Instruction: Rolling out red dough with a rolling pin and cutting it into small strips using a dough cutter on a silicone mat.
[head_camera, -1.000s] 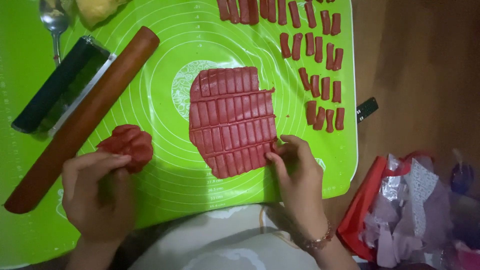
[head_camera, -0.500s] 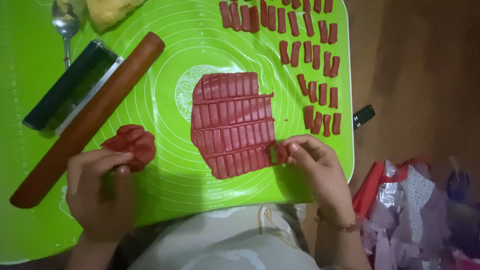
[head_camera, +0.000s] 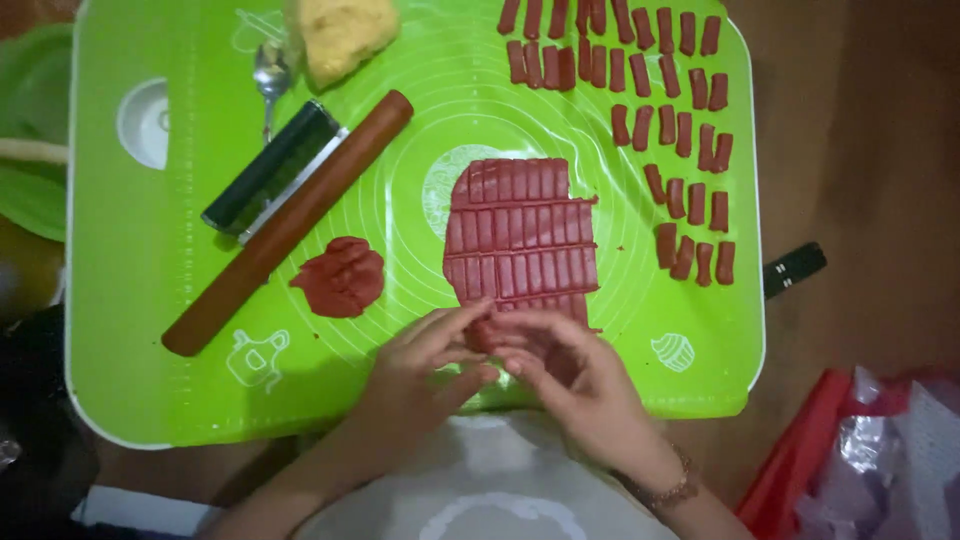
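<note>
Down in the head view, both hands meet at the near edge of the scored red dough sheet (head_camera: 520, 235), which lies mid-mat with its cut strips running near to far. The left hand (head_camera: 425, 365) and right hand (head_camera: 560, 365) pinch together on 1 small red dough piece (head_camera: 485, 335) at the sheet's near-left corner, fingers closed around it. The sheet sits just far of both hands, about equally close to each. A red dough lump (head_camera: 340, 277) rests to the left, beside the rolling pin (head_camera: 290, 220). Finished cut pieces (head_camera: 680, 130) lie far right on the green mat (head_camera: 150, 300).
</note>
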